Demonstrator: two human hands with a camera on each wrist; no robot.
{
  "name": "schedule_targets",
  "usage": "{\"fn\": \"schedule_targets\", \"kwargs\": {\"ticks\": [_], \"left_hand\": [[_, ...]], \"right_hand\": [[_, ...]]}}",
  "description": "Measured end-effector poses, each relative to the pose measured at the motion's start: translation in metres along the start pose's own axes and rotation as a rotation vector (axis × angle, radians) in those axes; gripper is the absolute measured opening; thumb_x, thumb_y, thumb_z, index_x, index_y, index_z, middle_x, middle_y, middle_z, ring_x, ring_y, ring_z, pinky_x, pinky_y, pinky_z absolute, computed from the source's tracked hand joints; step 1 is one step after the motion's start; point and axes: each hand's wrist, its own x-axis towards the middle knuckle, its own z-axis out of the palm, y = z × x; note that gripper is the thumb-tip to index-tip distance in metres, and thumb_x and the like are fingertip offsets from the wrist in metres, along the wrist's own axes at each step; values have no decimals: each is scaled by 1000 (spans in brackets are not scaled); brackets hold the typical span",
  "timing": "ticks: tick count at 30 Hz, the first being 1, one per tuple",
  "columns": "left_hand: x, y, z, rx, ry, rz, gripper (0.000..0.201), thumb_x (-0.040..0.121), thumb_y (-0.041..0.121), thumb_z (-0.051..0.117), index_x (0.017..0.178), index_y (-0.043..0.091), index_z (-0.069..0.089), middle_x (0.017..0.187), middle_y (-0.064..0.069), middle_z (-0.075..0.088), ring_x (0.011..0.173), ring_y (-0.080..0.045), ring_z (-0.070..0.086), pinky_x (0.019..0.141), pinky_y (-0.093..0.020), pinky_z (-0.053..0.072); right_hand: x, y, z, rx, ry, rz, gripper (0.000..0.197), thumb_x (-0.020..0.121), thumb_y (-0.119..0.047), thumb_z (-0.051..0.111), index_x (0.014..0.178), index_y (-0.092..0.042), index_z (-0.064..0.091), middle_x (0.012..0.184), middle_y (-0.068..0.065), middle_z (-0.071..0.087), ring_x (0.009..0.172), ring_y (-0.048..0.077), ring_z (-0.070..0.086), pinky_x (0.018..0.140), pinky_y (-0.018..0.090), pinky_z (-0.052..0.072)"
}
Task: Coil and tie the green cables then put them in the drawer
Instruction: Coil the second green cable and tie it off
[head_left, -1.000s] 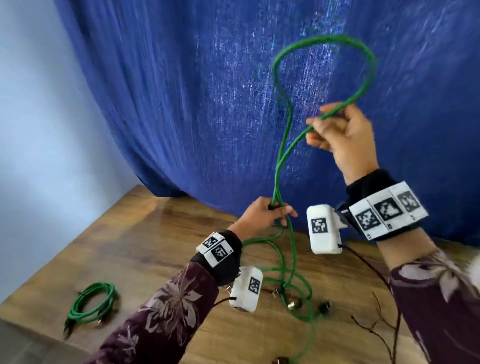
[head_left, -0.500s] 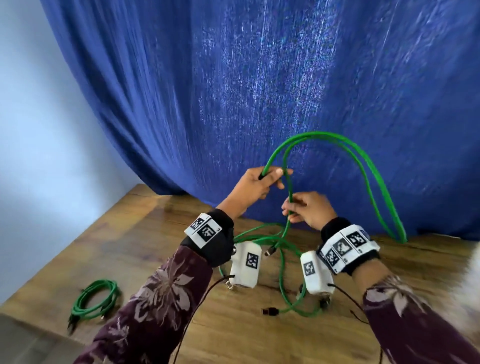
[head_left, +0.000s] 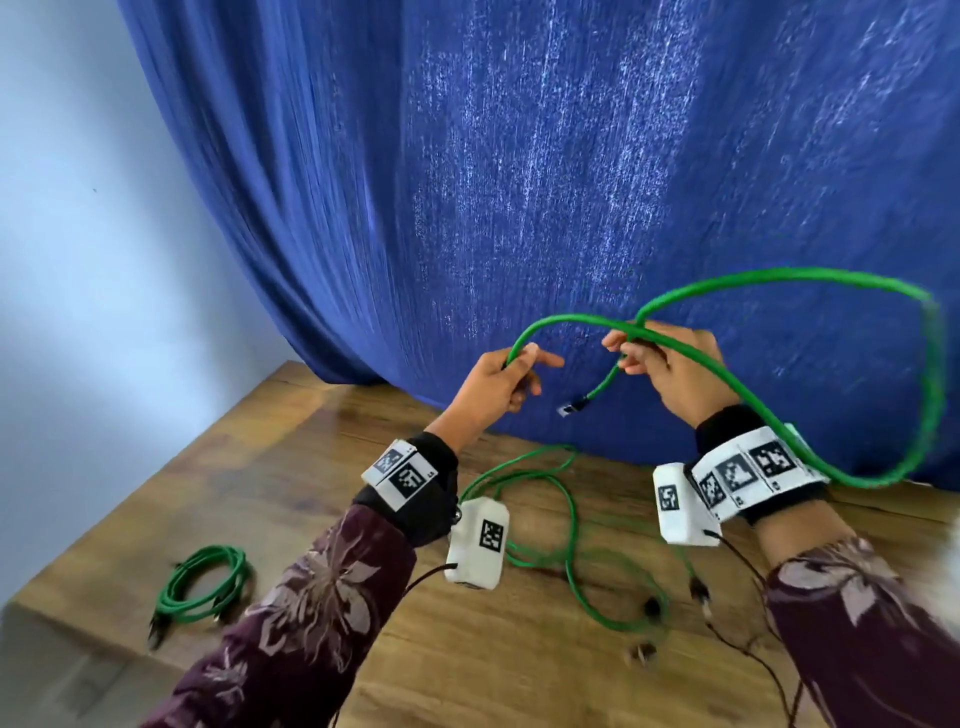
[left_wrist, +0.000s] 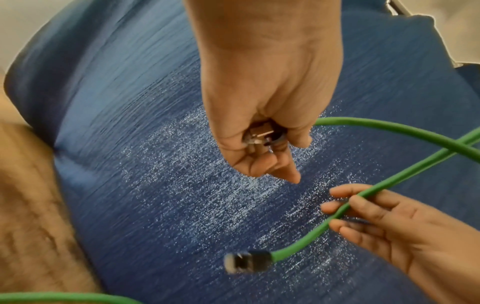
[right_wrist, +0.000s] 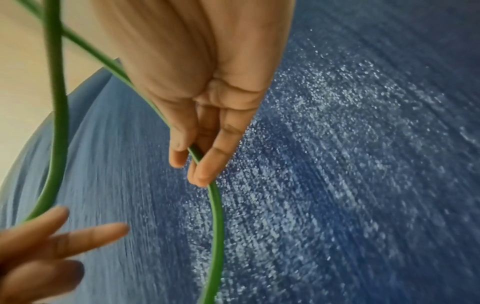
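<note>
Left hand (head_left: 493, 387): grips one plug end of green cable (head_left: 779, 395), forefinger extended. Right hand (head_left: 670, 371): pinches same cable near its other black plug (head_left: 571, 408), which dangles. Cable: thick, matte green, one wide loop raised above table (head_left: 270, 457). On table: coiled green cable (head_left: 205, 584) near left edge; loose green cables (head_left: 571, 525) below hands.

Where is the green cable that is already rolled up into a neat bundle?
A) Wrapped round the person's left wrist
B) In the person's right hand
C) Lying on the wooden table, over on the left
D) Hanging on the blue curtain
C: the coiled green cable lies by itself on the wooden table near its left edge, away from both hands, which hold a different, loose green cable up in the air.
</note>
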Motion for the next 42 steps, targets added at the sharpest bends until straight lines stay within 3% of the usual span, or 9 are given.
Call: {"fn": "schedule_targets", "kwargs": {"ticks": [7, 12, 17, 20, 25, 32, 36, 39, 42], "left_hand": [[-12, 11, 4, -197, -98, -163, 38, 100, 31, 34, 67, 15, 44, 41, 12, 29, 33, -1, 21, 34, -13, 16], [-22, 23, -7, -488, -259, -218, 42, 98, 43, 27, 64, 18, 32, 44, 11, 27, 34, 1, 20, 36, -15, 9], [-29, 17, -13, -598, -107, -67, 39, 102, 30, 22, 79, 13, 49, 50, 10, 36, 39, -1, 27, 38, -12, 23], [-31, 11, -15, -665, 1, 6, 35, 102, 21, 23, 85, 10, 52, 51, 10, 40, 43, -2, 32, 43, -14, 26], [-30, 9, -12, -588, 31, 26, 34, 101, 13, 23, 90, 8, 54, 50, 11, 42, 46, -3, 37, 47, -15, 29], [-46, 16, -2, -363, -139, 24, 35, 101, 11, 23, 91, 7, 56, 54, 10, 50, 52, -7, 46, 55, -17, 38], [-59, 24, 1, -401, -231, 9, 34, 101, 11, 23, 91, 6, 55, 55, 10, 51, 54, -6, 48, 56, -16, 38], [-62, 29, 1, -536, -233, 35, 30, 97, 20, 35, 89, 13, 63, 62, 10, 54, 62, -5, 53, 61, -16, 42], [-58, 30, -4, -713, -195, 105, 13, 84, 31, 62, 86, 22, 72, 70, 9, 59, 70, -5, 58, 66, -17, 49]], "right_hand": [[-6, 2, 10, 0, -113, 249, 21, 94, 1, 40, 97, -6, 60, 73, 8, 60, 43, 0, 52, 46, 11, 43], [-48, 34, 59, 6, -310, 530, 20, 96, -2, 39, 86, -9, 56, 77, 14, 62, 36, -1, 53, 40, 12, 43], [-88, 51, 96, -139, -535, 660, 15, 92, -19, 54, 81, -9, 56, 84, 13, 63, 80, 30, 64, 67, 29, 49], [-102, 46, 103, -165, -616, 620, 37, 89, -25, 60, 121, -6, 56, 114, 14, 64, 108, 28, 60, 88, 30, 48], [-93, -23, 73, 77, -237, 239, 13, 89, -9, 57, 97, -10, 68, 85, 8, 72, 67, 1, 64, 71, 15, 48], [-59, -63, 33, -60, 442, -169, 27, 84, 1, 53, 108, -3, 63, 110, 10, 60, 102, 13, 56, 90, 23, 47], [-49, -52, 27, -194, 456, -160, 40, 88, -9, 51, 128, -3, 51, 129, 15, 51, 121, 22, 44, 106, 27, 31], [-52, -49, 31, -105, 384, -41, 37, 93, -14, 44, 129, -5, 48, 126, 12, 56, 112, 17, 53, 97, 17, 32], [-66, -38, 44, -110, 381, 78, 34, 93, -22, 39, 121, -5, 49, 108, 12, 62, 96, 23, 61, 88, 28, 39]]}}
